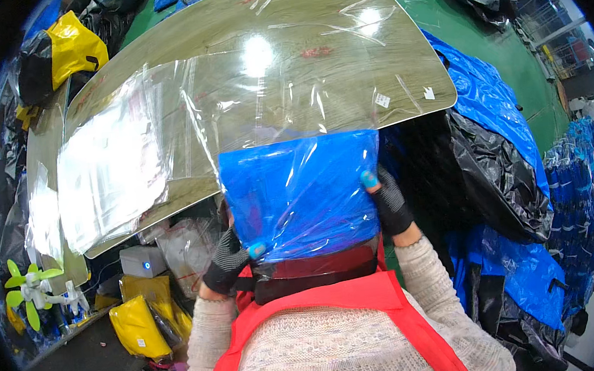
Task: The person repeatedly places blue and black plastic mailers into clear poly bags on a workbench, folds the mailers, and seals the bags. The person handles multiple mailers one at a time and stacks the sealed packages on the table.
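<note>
A folded blue item in a clear plastic bag is held in front of my body, its far end over the near edge of the table. On its left side is my left hand, in a dark fingerless glove, with the thumb pressed on top. My right hand, gloved the same way, grips the right side with its thumb on the blue face. The other fingers of both hands are hidden behind the item. Clear plastic of the bag stretches beyond the blue part over the table.
The wood-patterned table bears a stack of clear plastic bags on its left. To the right lie large black and blue bags. A green fan, a small grey box and yellow packets are at the lower left.
</note>
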Tool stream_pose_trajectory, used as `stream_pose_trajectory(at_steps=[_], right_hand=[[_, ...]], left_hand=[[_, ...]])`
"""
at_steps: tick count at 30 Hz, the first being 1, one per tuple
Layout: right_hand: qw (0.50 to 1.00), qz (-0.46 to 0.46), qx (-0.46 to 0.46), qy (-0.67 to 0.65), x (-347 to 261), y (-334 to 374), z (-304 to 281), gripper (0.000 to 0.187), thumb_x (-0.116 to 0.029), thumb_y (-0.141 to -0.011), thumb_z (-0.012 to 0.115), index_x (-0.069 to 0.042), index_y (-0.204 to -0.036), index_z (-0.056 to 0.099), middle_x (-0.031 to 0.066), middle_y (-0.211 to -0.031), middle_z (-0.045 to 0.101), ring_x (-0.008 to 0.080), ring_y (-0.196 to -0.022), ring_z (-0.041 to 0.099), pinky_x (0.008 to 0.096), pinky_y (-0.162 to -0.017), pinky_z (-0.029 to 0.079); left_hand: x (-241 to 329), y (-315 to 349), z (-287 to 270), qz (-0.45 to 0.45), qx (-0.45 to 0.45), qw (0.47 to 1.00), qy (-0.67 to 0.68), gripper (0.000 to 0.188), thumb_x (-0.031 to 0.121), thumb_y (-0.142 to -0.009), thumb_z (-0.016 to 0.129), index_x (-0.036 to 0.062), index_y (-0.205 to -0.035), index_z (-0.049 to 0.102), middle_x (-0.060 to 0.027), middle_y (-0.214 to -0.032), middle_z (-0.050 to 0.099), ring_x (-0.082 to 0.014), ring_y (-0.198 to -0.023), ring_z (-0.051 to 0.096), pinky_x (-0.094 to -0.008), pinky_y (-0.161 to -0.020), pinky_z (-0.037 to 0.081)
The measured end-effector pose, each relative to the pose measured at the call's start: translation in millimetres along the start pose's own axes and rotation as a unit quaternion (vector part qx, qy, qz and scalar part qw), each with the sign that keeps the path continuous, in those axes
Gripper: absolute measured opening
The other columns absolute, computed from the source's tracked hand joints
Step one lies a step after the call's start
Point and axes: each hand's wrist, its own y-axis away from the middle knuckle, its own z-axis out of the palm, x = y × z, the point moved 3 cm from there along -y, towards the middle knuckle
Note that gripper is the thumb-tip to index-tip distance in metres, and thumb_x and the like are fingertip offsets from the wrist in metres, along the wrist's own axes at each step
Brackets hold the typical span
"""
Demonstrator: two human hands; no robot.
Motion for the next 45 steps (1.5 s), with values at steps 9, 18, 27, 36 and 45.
stream_pose_trajectory(at_steps=[9,18,27,36,45], right_hand=[[0.993,-0.005,0.016,0.115,5,-7,-3,0.059,-0.037,-0.087,0.069,-0.002,-0.131,0.051,0.0120,-0.116,0.063,0.0215,-0.102,0.061,0.0335,-0.091,0.048],[0.987,-0.059,0.039,0.143,2,-12,-7,0.062,-0.040,-0.085,0.071,-0.004,-0.131,0.050,0.0121,-0.113,0.064,0.0228,-0.102,0.061,0.0360,-0.092,0.047],[0.997,-0.047,0.010,0.053,53,32,-6,0.079,-0.044,-0.082,0.073,-0.002,-0.139,0.039,0.0157,-0.126,0.057,0.0265,-0.113,0.057,0.0388,-0.095,0.046],[0.929,-0.135,-0.170,-0.299,-54,-1,15,0.083,-0.045,-0.085,0.068,-0.003,-0.146,0.030,0.0142,-0.145,0.040,0.0270,-0.134,0.039,0.0383,-0.111,0.031],[0.826,-0.418,0.100,0.363,-101,-41,20,0.080,-0.024,-0.062,0.090,-0.007,-0.127,0.047,0.0113,-0.115,0.058,0.0237,-0.103,0.059,0.0368,-0.091,0.049]], left_hand=[[10,-9,4,-0.125,-0.019,0.988,0.092,0.081,0.038,-0.080,0.076,0.0028,-0.142,0.038,-0.0117,-0.140,0.047,-0.0232,-0.122,0.049,-0.0374,-0.105,0.037],[-15,-12,0,-0.188,0.029,0.980,0.052,0.084,0.034,-0.078,0.079,0.0030,-0.144,0.036,-0.0126,-0.137,0.049,-0.0221,-0.120,0.050,-0.0361,-0.105,0.038],[-2,7,15,-0.123,0.032,0.988,0.084,0.081,0.034,-0.078,0.078,0.0033,-0.141,0.039,-0.0123,-0.135,0.052,-0.0233,-0.120,0.052,-0.0388,-0.104,0.041],[-32,-6,17,-0.061,0.082,0.927,0.361,0.054,0.020,-0.082,0.074,0.0028,-0.128,0.051,-0.0073,-0.113,0.062,-0.0210,-0.096,0.063,-0.0337,-0.088,0.050],[130,-70,56,0.160,-0.024,0.884,-0.439,0.029,0.030,-0.076,0.079,0.0068,-0.092,0.069,-0.0126,-0.068,0.064,-0.0277,-0.066,0.066,-0.0379,-0.061,0.050]])
